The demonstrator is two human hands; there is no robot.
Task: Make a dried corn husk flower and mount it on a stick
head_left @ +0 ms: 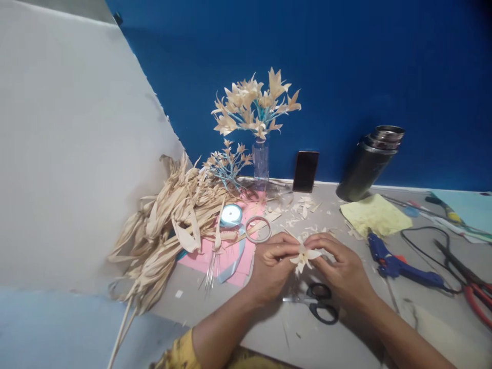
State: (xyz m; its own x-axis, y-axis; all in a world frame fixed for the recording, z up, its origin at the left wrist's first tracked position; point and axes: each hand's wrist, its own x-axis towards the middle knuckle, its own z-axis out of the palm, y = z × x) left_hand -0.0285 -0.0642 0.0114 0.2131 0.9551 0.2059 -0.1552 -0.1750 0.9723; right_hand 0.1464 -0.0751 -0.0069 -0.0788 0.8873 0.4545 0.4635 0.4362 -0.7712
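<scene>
Between my two hands is a small cream flower (303,256) with pointed petals, which looks made of dried husk. My left hand (273,264) pinches it from the left with thumb and index finger. On the other side, my right hand (338,266) grips a petal between thumb and fingers. Just below the hands, black-handled scissors (322,303) lie on the table. A roll of tape (258,229) rests beyond my left hand, beside a spool of blue ribbon (231,215) and a pink sheet (246,261). Thin wires (211,271) lie on that sheet.
A heap of dried husks (169,225) covers the left. At the back stand a bottle (260,164) of husk flowers (249,102), a phone (306,171) and a tilted flask (369,164). A blue glue gun (400,266), yellow cloth (374,215) and red-handled shears (471,287) occupy the right.
</scene>
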